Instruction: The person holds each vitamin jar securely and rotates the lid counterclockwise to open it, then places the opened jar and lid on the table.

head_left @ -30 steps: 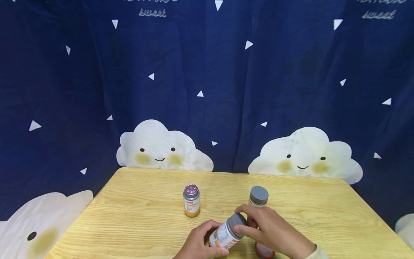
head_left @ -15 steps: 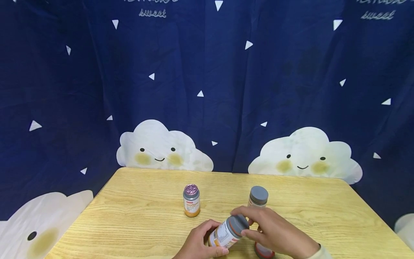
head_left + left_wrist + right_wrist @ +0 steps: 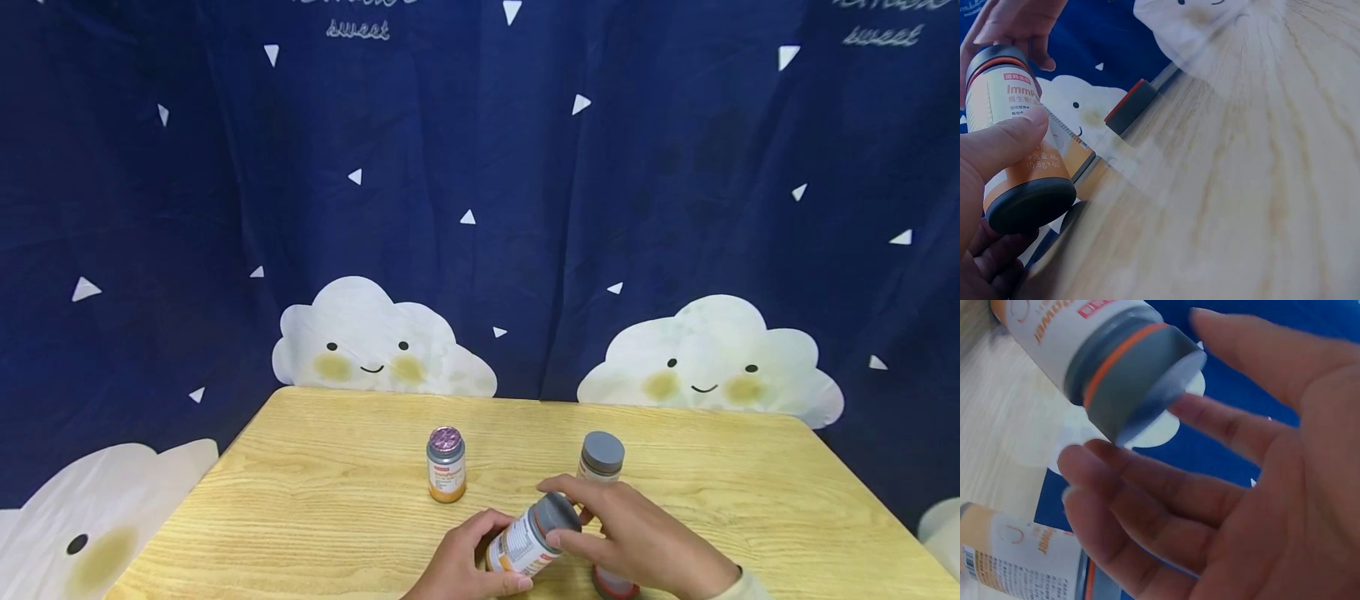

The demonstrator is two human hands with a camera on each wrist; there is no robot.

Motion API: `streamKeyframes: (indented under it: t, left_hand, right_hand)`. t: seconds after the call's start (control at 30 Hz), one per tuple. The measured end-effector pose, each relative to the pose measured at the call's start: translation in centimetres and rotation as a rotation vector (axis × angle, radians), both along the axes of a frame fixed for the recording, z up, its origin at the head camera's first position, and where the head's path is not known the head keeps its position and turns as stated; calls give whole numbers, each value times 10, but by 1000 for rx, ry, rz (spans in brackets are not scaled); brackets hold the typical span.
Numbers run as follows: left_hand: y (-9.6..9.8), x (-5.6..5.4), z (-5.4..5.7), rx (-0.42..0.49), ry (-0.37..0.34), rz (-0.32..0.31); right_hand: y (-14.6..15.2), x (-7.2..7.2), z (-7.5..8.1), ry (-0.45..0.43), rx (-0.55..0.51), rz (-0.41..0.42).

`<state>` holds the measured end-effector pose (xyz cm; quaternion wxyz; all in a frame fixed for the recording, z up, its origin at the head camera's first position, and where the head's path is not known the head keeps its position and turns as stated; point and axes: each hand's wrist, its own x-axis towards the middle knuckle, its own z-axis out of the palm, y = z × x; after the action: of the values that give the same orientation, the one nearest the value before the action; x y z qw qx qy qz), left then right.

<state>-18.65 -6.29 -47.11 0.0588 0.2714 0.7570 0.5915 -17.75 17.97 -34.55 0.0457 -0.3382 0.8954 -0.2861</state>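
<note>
My left hand (image 3: 467,560) grips a white-and-orange supplement bottle (image 3: 519,546) round its body. The bottle is tilted, its grey cap (image 3: 557,515) with an orange ring pointing up and right toward my right hand (image 3: 636,533). That hand is spread around the cap; in the right wrist view its thumb (image 3: 1241,347) stands off the cap and the index fingertip lies right at the rim. Behind it stands a second bottle (image 3: 600,475) with its grey cap on, partly hidden by the hand. A loose grey cap with a red-orange rim (image 3: 1132,107) lies on the table.
A third bottle (image 3: 447,475) stands farther back at left, uncapped, with shiny pink foil over its mouth. All rest on a light wooden table (image 3: 315,483). A navy curtain (image 3: 420,167) with smiling clouds hangs behind its far edge.
My right hand slid back a little off the cap, then its thumb came back toward the cap's edge. The left hand and its bottle have hardly moved.
</note>
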Motion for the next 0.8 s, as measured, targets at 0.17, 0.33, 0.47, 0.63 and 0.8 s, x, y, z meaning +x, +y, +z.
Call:
streamKeyframes:
  t: [0.17, 0.33, 0.47, 0.63, 0.8]
  left_hand:
    - [1, 0, 0, 1, -3, -9]
    - [1, -1, 1, -2, -27, -11]
    - [0, -2, 0, -12, -32, -2]
    - [0, -2, 0, -9, -35, -4]
    - [0, -2, 0, -15, -37, 2]
  right_hand:
    - [-6, 0, 0, 32, 19, -147]
    - [-8, 0, -1, 73, 45, -233]
    - [-7, 1, -3, 94, 40, -245]
    - [-9, -1, -4, 93, 1, -219]
    - [-9, -1, -5, 85, -19, -189]
